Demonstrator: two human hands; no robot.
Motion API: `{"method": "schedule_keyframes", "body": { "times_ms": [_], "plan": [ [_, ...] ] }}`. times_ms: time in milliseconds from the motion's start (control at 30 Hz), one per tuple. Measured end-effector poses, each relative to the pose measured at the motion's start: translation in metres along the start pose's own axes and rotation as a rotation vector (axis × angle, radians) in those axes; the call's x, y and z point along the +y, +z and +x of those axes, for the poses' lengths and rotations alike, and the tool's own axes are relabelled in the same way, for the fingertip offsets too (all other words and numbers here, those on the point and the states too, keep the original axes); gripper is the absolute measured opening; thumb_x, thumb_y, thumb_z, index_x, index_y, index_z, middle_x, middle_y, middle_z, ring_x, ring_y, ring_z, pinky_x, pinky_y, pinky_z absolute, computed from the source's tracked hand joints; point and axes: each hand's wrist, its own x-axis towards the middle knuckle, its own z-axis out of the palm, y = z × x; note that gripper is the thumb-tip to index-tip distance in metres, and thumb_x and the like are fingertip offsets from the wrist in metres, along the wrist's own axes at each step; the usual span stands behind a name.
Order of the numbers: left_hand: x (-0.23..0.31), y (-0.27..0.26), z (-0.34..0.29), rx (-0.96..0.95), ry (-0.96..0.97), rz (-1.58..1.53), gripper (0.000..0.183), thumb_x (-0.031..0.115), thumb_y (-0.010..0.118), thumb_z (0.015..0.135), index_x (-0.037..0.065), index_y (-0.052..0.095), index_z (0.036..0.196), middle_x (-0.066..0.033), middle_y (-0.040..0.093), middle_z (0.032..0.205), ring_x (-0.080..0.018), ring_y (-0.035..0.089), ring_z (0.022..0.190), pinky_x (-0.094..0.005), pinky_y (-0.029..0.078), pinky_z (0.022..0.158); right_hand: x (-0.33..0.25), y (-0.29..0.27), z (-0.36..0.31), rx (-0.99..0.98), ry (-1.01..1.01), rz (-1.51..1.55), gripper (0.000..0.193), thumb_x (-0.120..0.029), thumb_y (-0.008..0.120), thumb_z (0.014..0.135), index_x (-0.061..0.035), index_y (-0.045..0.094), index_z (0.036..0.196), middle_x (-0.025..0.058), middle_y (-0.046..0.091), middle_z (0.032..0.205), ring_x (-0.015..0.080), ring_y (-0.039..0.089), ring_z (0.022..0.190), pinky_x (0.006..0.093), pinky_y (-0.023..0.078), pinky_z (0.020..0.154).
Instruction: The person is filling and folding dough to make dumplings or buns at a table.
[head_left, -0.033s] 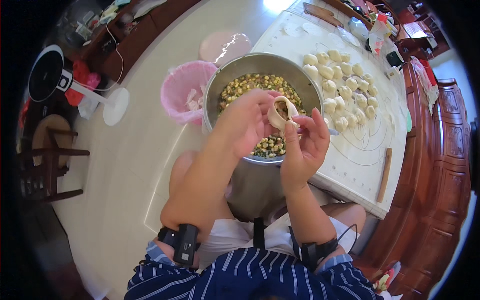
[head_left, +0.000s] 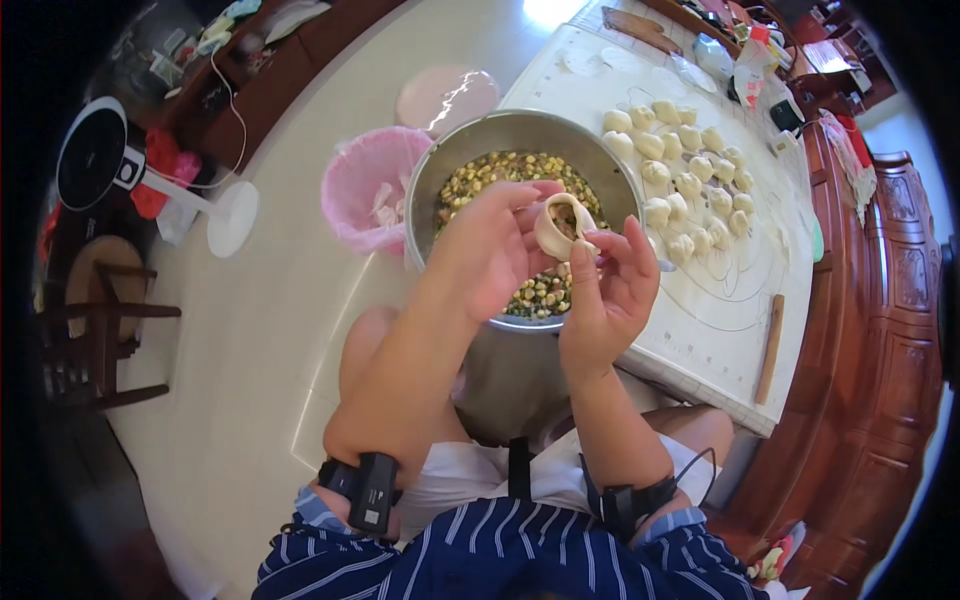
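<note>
White dough wrapper (head_left: 551,241), filling (head_left: 564,215) showing, hovers over the three-o'clock side of the steel bowl (head_left: 603,178)! The left hand (head_left: 492,245) cradles it, the right hand (head_left: 613,288) pinches its rim: pleating, it seems. Next tuck calls for gentle gathering around that gaping mouth. Shaped buns (head_left: 688,184) sit at two o'clock.

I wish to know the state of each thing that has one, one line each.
Dough wrapper: open, filling showing
Left hand: holding the wrapper
Right hand: pinching its edge
Metal pot: uncovered, partly filled with chopped mixture
Pink bin: open, bag-lined
Dough parcels: closed-looking, grouped together
Wooden stick: lying flat
</note>
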Motion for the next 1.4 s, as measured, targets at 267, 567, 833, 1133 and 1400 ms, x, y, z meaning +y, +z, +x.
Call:
{"method": "schedule_keyframes", "body": {
  "times_ms": [267,567,833,1133,1400],
  "plan": [
    [-0.032,0.012,0.003,0.098,0.248,0.166,0.028,0.014,0.047,0.089,0.001,0.054,0.112,-0.0116,0.059,0.114,-0.0201,0.058,0.101,-0.0369,0.049,0.085,0.000,0.008,0.006,0.079,0.125,-0.041,0.037,0.000,0.067,0.082,-0.0040,0.057,0.117,0.0050,0.061,0.099,0.0089,0.054,0.084,0.0233,0.043,0.072],
    [-0.015,-0.001,0.006,0.069,0.116,0.168,0.024,0.008,0.052,0.085,0.001,0.055,0.109,-0.0146,0.061,0.107,-0.0218,0.060,0.094,-0.0356,0.050,0.083,0.010,-0.002,0.002,-0.124,-0.038,-0.029,0.034,0.004,0.067,0.079,-0.0033,0.057,0.110,0.0044,0.059,0.092,0.0070,0.047,0.068,0.0196,0.042,0.062],
    [-0.008,-0.003,0.003,0.077,0.055,0.243,0.036,0.000,0.057,0.080,0.002,0.052,0.115,-0.0130,0.060,0.108,-0.0199,0.061,0.094,-0.0323,0.050,0.081,0.003,0.005,0.004,-0.109,-0.094,-0.005,0.037,0.006,0.068,0.075,-0.0045,0.056,0.109,0.0076,0.057,0.101,0.0091,0.048,0.066,0.0214,0.043,0.059],
    [0.005,0.004,0.001,-0.127,-0.073,0.256,0.038,0.007,0.055,0.082,0.002,0.049,0.120,-0.0144,0.058,0.113,-0.0200,0.060,0.098,-0.0313,0.049,0.085,0.002,-0.001,0.004,-0.037,-0.081,0.038,0.034,0.002,0.067,0.081,-0.0007,0.053,0.112,0.0089,0.058,0.100,0.0102,0.055,0.079,0.0218,0.047,0.068],
    [-0.031,0.014,0.002,0.084,0.221,0.030,0.032,0.018,0.050,0.087,0.001,0.050,0.115,-0.0144,0.056,0.109,-0.0220,0.056,0.101,-0.0398,0.047,0.087,-0.003,0.010,0.014,0.007,0.120,0.155,0.039,0.003,0.065,0.082,-0.0020,0.049,0.117,0.0085,0.058,0.104,0.0098,0.055,0.082,0.0219,0.048,0.065]
  ]
}}
